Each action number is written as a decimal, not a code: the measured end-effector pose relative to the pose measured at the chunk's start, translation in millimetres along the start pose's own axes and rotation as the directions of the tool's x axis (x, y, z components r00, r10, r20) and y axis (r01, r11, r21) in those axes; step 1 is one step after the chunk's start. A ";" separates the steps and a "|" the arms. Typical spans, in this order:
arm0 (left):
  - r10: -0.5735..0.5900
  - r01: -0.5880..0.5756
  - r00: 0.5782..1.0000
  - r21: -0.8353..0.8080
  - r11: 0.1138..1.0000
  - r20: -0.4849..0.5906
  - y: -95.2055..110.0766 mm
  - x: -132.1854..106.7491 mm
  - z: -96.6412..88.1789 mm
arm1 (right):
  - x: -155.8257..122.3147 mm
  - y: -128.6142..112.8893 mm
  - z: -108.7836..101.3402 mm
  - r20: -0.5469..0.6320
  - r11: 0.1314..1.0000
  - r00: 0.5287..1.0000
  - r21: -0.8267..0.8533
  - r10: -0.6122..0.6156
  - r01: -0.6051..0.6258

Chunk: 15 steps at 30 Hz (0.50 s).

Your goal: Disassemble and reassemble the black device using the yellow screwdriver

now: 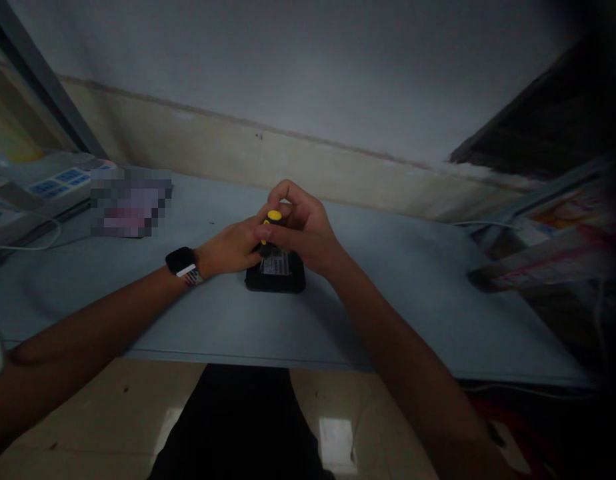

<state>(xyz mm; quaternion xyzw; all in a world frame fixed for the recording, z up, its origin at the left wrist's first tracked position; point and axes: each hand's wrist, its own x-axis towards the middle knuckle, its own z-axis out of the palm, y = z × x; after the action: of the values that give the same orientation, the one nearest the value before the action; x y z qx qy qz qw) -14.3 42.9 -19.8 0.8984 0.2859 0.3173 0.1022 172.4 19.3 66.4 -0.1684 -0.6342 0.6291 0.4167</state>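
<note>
A small black box-shaped device with a white label on top lies in the middle of the pale blue table. My right hand is closed round a tool with a yellow and black handle, held upright over the device. My left hand rests against the device's left side with its fingers curled at the tool; what it grips is hidden behind the right hand. A black watch sits on my left wrist.
A machine with blue labels and a cable stands at the far left. A blurred-out patch lies next to it. Stacked printed boxes or papers crowd the right side. The wall runs close behind the table.
</note>
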 end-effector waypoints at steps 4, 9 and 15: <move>-0.016 0.015 1.000 0.051 0.999 0.022 -6.6 -4.0 4.3 | 1.9 2.6 -6.1 0.076 0.998 0.995 -0.028 -0.056 0.059; -0.048 0.041 0.997 0.115 0.993 0.066 -4.8 -3.6 2.2 | 4.4 9.2 -13.9 0.143 0.995 0.986 -0.015 -0.091 0.094; -0.014 0.013 1.000 0.022 1.000 0.020 3.8 1.1 -2.0 | 2.1 7.6 -7.5 0.136 0.996 0.987 0.042 -0.089 0.084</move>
<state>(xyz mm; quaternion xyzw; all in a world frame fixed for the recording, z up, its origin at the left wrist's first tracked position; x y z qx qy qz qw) -13.2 40.5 -16.2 0.9006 0.2944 0.3044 0.0974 174.4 26.9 58.9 -0.0893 -0.6569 0.6318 0.4016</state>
